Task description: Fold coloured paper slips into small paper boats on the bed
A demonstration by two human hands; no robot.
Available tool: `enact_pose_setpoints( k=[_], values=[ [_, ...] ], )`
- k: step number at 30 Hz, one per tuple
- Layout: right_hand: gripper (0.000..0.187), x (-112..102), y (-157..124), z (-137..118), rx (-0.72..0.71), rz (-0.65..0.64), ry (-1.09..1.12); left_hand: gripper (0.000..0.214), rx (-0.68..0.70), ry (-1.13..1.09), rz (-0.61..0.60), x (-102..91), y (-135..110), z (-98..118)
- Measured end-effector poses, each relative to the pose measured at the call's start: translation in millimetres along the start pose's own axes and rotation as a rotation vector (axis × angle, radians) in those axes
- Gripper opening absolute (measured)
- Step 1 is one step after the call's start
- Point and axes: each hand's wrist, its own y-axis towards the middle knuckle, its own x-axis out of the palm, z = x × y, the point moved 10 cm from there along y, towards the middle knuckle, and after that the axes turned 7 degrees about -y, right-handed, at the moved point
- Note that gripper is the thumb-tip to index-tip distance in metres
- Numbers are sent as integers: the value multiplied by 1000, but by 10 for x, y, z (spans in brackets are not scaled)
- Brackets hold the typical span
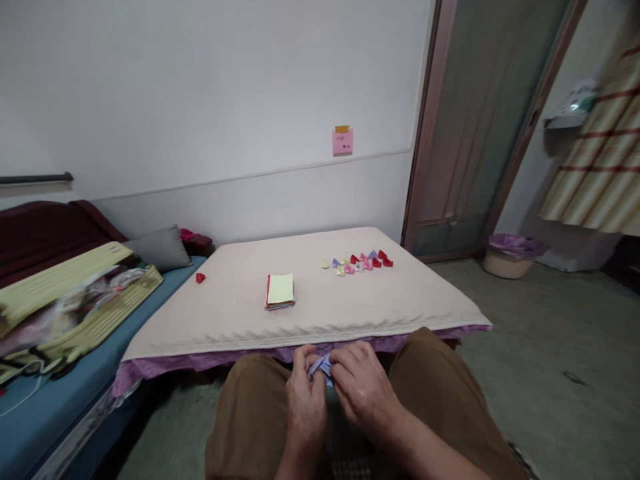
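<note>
A small piece of folded blue paper [321,365] is held between both hands, above the gap between the knees. My left hand [305,387] grips its left side, fingers closed around it. From the right, my right hand [361,383] pinches the paper's other side. Parts of the paper are hidden behind the fingers. On the cream-covered table beyond lies a stack of coloured paper [281,289] with a pale yellow sheet on top. Several folded paper pieces [367,264] in red, pink, blue, yellow and white sit in rows to the right of the stack.
A lone red folded piece [201,278] rests near the table's left side. To the left, a blue bed [65,400] carries an open yellow case [100,300] and a grey cushion [163,249]. A pink note [343,143] is taped to the wall; a lined bin [510,257] stands at right.
</note>
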Motion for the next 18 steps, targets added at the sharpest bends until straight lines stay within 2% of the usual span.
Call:
enact_pose_setpoints(
  k=[6, 11, 18],
  values=[
    [15, 16, 11, 49, 45, -35, -10, 27, 6, -26, -52, 51, -1, 20],
    [10, 17, 14, 112, 135, -47, 15, 33, -75, -202, -101, 123, -5, 8],
    [16, 1, 11, 159, 178, 33, -43, 37, -135, -373, -120, 167, -33, 17]
  ],
)
